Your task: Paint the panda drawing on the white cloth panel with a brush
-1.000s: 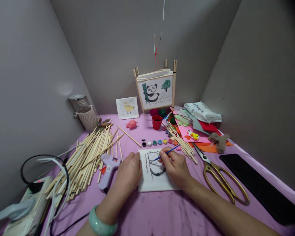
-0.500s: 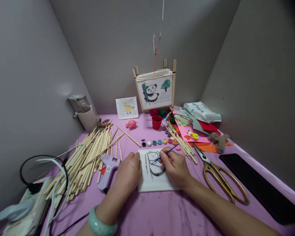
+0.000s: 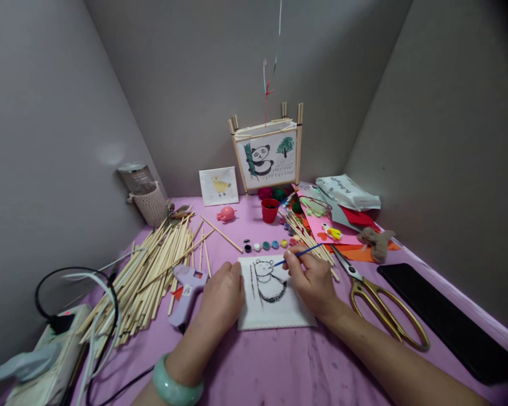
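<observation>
grey walls (image 3: 195,67) around purple table (image 3: 254,369)

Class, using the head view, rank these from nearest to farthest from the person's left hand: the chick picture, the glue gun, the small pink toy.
1. Glue gun: close by, just left of the left hand.
2. Small pink toy: ahead of the hand.
3. Chick picture: ahead too, behind the toy.

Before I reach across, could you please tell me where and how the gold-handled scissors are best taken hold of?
Probably by the right gold loop of the scissors, coming from the near right, over the black slab: the loops face the person while the blades point away, and the right forearm lies close to the left loop.
</observation>
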A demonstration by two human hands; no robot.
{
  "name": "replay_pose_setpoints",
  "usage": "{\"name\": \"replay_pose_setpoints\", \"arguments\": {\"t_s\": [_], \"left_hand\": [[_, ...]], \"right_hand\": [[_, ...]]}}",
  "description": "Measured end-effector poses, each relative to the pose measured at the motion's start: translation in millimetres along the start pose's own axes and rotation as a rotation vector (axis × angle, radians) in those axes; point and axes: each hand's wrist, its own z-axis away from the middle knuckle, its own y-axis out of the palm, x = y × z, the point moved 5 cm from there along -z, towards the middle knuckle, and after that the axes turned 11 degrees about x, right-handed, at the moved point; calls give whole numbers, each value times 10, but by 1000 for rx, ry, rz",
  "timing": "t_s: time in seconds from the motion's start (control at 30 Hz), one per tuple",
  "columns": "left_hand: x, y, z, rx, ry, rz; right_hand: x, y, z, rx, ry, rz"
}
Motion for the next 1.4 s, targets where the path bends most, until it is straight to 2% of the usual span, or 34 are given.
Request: {"name": "replay_pose_setpoints", "arguments": {"t_s": [0.1, 0.2, 0.37, 0.57, 0.83, 0.97, 1.17, 1.27, 1.4], "left_hand": [[-2, -1, 4, 0, 6, 5], [-4, 0, -4, -8, 9, 4], [4, 6, -22, -9, 4, -1], [11, 21, -9, -13, 15, 4], [8, 8, -7, -17, 11, 10], [-1, -1, -9, -8, 4, 14], [7, 6, -6, -11, 14, 15], [11, 10, -7, -12, 19, 17], [4, 5, -3, -9, 18, 19]], "right_hand": [[-21, 31, -102, 40, 72, -84], [-12, 123, -250, 83, 60, -100], [-6, 353, -451, 145, 6, 36], [2, 522, -506, 220, 11, 163], [-41, 456, -505, 192, 30, 124], [-29, 290, -471, 158, 41, -41], [-87, 55, -112, 147, 230, -299], [-138, 46, 81, 132, 267, -363], [-166, 95, 168, 151, 274, -345]]}}
